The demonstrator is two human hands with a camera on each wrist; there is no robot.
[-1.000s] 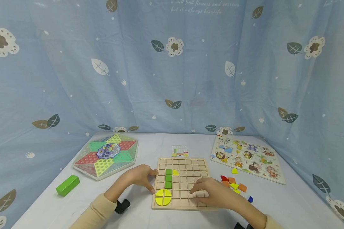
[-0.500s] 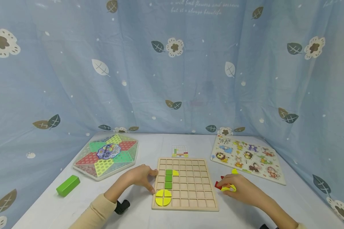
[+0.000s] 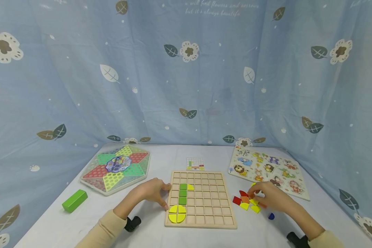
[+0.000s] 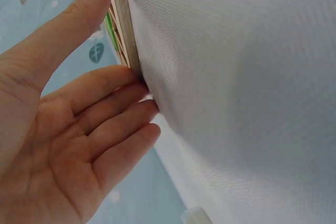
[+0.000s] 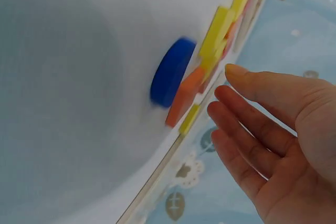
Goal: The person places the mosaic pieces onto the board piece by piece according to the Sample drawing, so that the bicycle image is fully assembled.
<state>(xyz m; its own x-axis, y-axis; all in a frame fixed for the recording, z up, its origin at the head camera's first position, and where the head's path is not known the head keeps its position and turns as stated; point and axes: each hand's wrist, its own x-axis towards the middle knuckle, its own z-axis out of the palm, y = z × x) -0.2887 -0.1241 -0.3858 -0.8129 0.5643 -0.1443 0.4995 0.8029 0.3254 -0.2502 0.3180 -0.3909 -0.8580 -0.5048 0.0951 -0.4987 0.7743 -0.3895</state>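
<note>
loosely, pieces [image 3: 245, 199] lie below right fingers [image 5: 245, 138]

The bare left fingers [image 4: 102, 85] touch the edge of a pale wooden board [image 4: 127, 35] on a white cloth-covered desk [image 4: 236, 87].

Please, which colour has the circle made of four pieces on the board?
The circle is yellow; it shows best in the head view.
</note>
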